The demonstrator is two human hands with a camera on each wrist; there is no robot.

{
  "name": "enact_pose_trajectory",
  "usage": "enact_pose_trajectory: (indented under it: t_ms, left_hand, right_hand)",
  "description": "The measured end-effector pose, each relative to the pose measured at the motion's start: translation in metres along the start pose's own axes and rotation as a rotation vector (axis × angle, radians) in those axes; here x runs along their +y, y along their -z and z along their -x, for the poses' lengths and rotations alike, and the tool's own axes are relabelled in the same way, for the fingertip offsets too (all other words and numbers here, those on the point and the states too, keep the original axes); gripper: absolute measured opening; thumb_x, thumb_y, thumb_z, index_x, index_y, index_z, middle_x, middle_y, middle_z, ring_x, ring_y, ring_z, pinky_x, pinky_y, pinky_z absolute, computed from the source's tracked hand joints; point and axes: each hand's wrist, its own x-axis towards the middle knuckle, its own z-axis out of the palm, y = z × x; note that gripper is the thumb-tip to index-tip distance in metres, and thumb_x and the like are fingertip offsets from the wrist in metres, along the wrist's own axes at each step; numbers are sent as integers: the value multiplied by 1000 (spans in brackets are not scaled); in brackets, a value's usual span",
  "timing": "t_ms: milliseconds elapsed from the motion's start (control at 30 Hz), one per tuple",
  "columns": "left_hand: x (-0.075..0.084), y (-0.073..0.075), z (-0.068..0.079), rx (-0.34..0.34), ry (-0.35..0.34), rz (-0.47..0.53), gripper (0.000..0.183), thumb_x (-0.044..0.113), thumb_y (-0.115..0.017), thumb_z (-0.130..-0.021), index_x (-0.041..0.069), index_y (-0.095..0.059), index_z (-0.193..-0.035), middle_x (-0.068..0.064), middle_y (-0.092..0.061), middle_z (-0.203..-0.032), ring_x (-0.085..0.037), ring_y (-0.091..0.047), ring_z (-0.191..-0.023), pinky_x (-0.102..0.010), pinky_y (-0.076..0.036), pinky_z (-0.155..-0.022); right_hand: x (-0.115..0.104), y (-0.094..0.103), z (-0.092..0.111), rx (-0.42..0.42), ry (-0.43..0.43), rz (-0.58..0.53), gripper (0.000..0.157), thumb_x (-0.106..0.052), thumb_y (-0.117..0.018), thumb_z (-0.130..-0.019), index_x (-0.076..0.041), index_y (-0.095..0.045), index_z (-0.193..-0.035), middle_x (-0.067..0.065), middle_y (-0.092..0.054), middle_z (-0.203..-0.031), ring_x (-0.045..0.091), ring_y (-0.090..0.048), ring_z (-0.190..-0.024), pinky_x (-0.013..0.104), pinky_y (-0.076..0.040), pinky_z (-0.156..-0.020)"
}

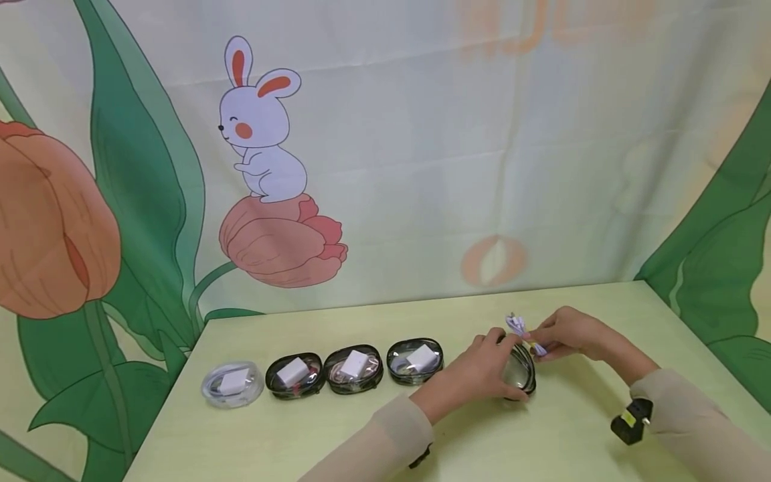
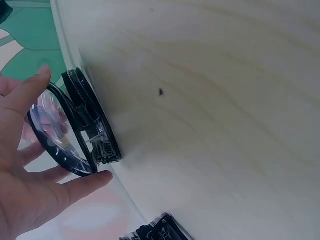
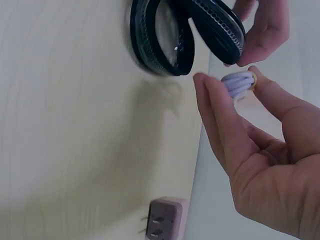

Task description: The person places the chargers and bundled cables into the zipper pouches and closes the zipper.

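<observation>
A small clear zip case with black trim (image 1: 527,385) stands at the right of the table. My left hand (image 1: 466,375) grips its raised lid by the rim, thumb at the near side and fingers at the far side. In the left wrist view the case (image 2: 102,132) gapes between lid and base. My right hand (image 1: 575,335) pinches a coiled white cable (image 1: 517,325) between thumb and fingertips, just beside the lid. A yellow tie binds the cable (image 3: 237,83) in the right wrist view. The case's inside is mostly hidden.
Left of my hands, a white-rimmed clear case (image 1: 211,396) and three black-trimmed ones (image 1: 415,381) form a row, each showing a white block. A plug adapter (image 3: 165,220) with prongs lies beyond my right hand. A printed cloth (image 1: 409,167) hangs behind the table.
</observation>
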Motion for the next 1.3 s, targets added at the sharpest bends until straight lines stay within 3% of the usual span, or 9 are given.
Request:
enact_pose_trajectory:
  t_ms: [233,400,500,600,800,900,967,1100,1300]
  left_hand:
    - [-2,1,2,37,15,92,92,57,-83,-77,17,-36,-146,-6,-42,-145,-24,-54,-124,-30,-49,-101]
    - [-3,2,6,45,35,117,93,56,-83,-78,15,-34,-146,-7,-40,-144,-23,-53,-120,-27,-49,-98]
    - [-5,2,8,57,48,129,91,56,-83,-79,15,-34,-144,-7,-38,-141,-22,-51,-115,-26,-49,-94]
    - [-8,3,9,64,70,159,88,55,-83,-79,16,-34,-140,-5,-36,-138,-21,-48,-111,-24,-49,-90]
    - [-14,5,8,78,119,237,85,51,-85,-79,15,-33,-135,-7,-33,-137,-22,-48,-108,-24,-49,-83]
    - [-15,4,7,77,116,254,84,48,-85,-79,14,-33,-135,-8,-33,-137,-23,-47,-107,-24,-49,-82]
    - [-15,4,7,79,115,252,83,47,-85,-79,13,-34,-135,-9,-33,-136,-23,-47,-107,-24,-49,-82]
    - [-16,4,9,95,108,236,84,47,-86,-79,11,-34,-135,-11,-35,-133,-24,-47,-105,-25,-49,-83]
    - [-18,4,8,102,84,220,84,45,-87,-78,10,-35,-134,-10,-35,-132,-24,-47,-106,-25,-49,-86]
  right_hand:
    - [5,-7,-3,-107,-72,-242,37,-21,-62,-103,14,-67,-115,11,-69,-93,17,-72,-85,29,-59,-80]
    - [9,-14,-2,-167,-25,-215,41,-13,-56,-104,21,-56,-127,16,-70,-101,20,-72,-90,31,-59,-82]
    - [8,-18,1,-160,10,-131,41,-9,-56,-102,21,-54,-130,16,-69,-108,20,-71,-91,32,-60,-81]
    - [6,-23,3,-103,24,3,35,-9,-62,-99,16,-62,-124,12,-69,-106,19,-68,-88,34,-60,-78]
    - [-3,-38,2,60,72,428,20,-13,-74,-89,4,-73,-100,4,-68,-82,16,-66,-70,32,-59,-66]
    - [-7,-48,1,132,94,621,10,-11,-74,-85,-5,-69,-80,-3,-58,-65,10,-53,-56,26,-46,-53]
    - [-10,-53,1,167,108,704,20,-10,-72,-81,-11,-58,-67,-7,-43,-56,8,-37,-50,24,-32,-49]
    - [-13,-60,1,198,122,796,39,-8,-71,-74,-20,-38,-56,-10,-22,-51,7,-18,-50,23,-19,-50]
    - [-17,-63,2,202,100,851,40,-11,-78,-72,-19,-43,-54,-10,-29,-50,7,-25,-49,23,-23,-49]
